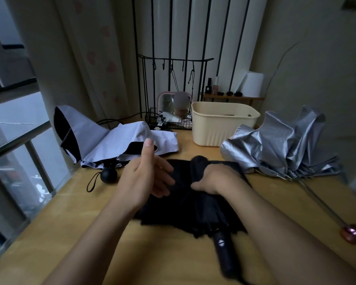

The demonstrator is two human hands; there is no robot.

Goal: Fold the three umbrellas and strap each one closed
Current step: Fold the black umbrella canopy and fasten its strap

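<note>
A black umbrella [185, 204] lies collapsed on the wooden table [74, 219], its loose canopy spread flat and its black handle pointing toward me. My right hand [216, 177] grips the canopy near its far end, fingers curled into the cloth. Just above the canopy's left part hovers my left hand [146, 177], fingers straight and thumb up, holding nothing. A white umbrella [119, 140] with black lining lies loose at the back left, with a black ball handle and wrist loop. A silver umbrella [280, 145] lies crumpled at the right, its thin shaft ending in a pink handle.
A cream plastic tub [222, 124] stands behind the black umbrella. Left of it are a black wire basket [167, 120] and a small mirror [171, 103]. A window with a rail runs along the table's left edge. A low wooden shelf with bottles stands at the back right.
</note>
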